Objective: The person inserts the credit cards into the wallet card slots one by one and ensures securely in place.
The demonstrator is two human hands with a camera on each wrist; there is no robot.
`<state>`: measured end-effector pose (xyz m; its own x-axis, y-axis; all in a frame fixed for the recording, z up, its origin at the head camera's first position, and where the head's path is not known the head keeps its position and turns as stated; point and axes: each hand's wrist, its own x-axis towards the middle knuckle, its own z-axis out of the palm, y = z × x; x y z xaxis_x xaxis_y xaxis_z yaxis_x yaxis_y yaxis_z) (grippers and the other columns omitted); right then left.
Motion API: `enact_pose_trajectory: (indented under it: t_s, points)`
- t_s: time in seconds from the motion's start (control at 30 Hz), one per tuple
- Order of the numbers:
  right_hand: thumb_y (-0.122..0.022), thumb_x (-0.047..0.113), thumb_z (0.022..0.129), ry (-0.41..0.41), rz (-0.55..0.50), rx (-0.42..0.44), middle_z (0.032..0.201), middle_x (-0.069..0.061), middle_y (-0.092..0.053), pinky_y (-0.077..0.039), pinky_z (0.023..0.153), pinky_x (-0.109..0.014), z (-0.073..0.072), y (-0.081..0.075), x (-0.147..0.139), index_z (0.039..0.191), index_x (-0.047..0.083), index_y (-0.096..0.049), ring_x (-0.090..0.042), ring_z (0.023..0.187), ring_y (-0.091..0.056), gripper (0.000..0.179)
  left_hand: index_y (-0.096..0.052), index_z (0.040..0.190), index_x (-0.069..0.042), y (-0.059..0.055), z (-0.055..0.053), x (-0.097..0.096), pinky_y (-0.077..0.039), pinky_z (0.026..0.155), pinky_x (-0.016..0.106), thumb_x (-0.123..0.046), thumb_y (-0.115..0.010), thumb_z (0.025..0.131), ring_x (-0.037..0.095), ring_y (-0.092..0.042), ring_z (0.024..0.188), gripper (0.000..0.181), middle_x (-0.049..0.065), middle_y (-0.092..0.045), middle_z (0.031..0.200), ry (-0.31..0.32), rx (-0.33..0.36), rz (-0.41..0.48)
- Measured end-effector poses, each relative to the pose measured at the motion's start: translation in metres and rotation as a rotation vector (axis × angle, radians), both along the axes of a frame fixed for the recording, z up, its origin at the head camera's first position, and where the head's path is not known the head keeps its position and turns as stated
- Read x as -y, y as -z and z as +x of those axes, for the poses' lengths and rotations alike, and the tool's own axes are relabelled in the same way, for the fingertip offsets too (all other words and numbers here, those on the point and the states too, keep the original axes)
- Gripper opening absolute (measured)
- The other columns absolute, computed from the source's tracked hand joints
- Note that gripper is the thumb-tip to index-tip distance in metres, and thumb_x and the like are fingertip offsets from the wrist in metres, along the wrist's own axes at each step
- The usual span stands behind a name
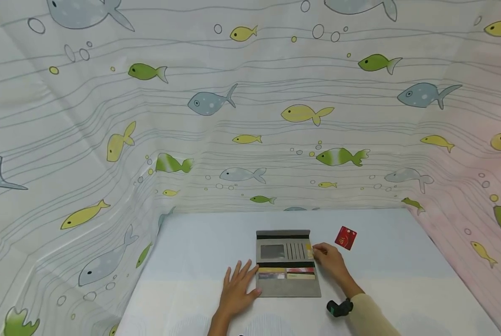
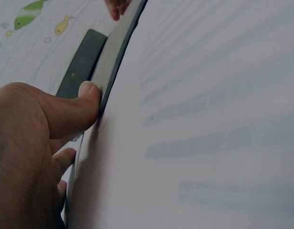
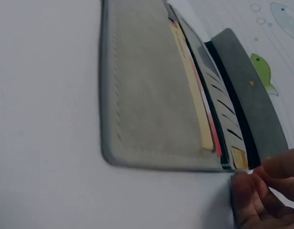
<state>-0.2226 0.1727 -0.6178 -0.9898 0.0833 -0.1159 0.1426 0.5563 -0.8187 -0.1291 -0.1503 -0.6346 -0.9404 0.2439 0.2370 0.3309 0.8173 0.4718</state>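
A grey wallet (image 1: 288, 288) lies unfolded on the table, its flap toward the far side. My left hand (image 1: 236, 288) has its fingers spread at the wallet's left edge, the thumb resting on the lower corner. In the left wrist view the thumb (image 2: 75, 107) lies along the wallet's edge. My right hand (image 1: 331, 262) is at the right edge of the upper panel, thumb and finger pinching the outer end of a yellow card (image 1: 309, 251) at the slots. The right wrist view shows that yellow card (image 3: 239, 158) at the panel's end, beside the fingertips.
A red card (image 1: 345, 238) lies on the white table (image 1: 200, 247) beyond my right hand. Several cards (image 1: 300, 270) sit in the wallet's lower pockets. A dark wrist device (image 1: 340, 308) is by my right sleeve. Fish-patterned cloth (image 1: 250, 93) hangs around the table.
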Motion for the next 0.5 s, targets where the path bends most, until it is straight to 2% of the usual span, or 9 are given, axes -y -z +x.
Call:
enact_pose_trajectory:
  t_s: [0.1, 0.2, 0.37, 0.5]
  points:
    - [-0.059, 0.018, 0.1, 0.004, -0.007, -0.007, 0.101, -0.011, -0.071, -0.054, 0.069, -0.026, -0.003, -0.006, -0.009, 0.115, 0.003, -0.069, -0.019, 0.085, -0.063, 0.024, -0.056, 0.142, -0.019, 0.0, 0.0, 0.0, -0.019, 0.113, 0.07, -0.05, -0.065, 0.089, 0.046, -0.038, 0.143, 0.063, 0.012, -0.05, 0.152, 0.003, -0.003, 0.017]
    - [-0.06, 0.018, 0.1, 0.02, 0.039, -0.027, 0.103, -0.012, -0.07, -0.054, 0.07, -0.025, -0.009, -0.014, -0.022, 0.115, 0.003, -0.069, -0.02, 0.088, -0.063, 0.023, -0.055, 0.143, -0.019, 0.0, 0.0, 0.001, -0.018, 0.114, 0.069, -0.048, -0.066, 0.088, 0.046, -0.037, 0.144, 0.063, 0.012, -0.05, 0.152, 0.004, 0.007, 0.021]
    - [-0.057, 0.013, 0.099, 0.001, 0.172, -0.09, 0.109, -0.019, -0.07, -0.056, 0.078, -0.04, -0.022, -0.031, -0.054, 0.115, 0.0, -0.067, -0.033, 0.098, -0.064, 0.022, -0.055, 0.143, -0.02, 0.0, 0.001, 0.002, -0.018, 0.114, 0.069, -0.047, -0.067, 0.088, 0.045, -0.036, 0.145, 0.063, 0.011, -0.049, 0.153, 0.005, 0.011, 0.015]
    - [-0.056, 0.013, 0.1, -0.083, 0.254, -0.099, 0.115, -0.025, -0.066, -0.054, 0.082, -0.049, -0.034, -0.04, -0.078, 0.121, -0.003, -0.063, -0.039, 0.105, -0.062, 0.028, -0.055, 0.143, -0.019, -0.004, 0.001, 0.003, -0.017, 0.114, 0.07, -0.047, -0.066, 0.089, 0.046, -0.036, 0.145, 0.062, 0.012, -0.049, 0.153, 0.01, 0.02, 0.022]
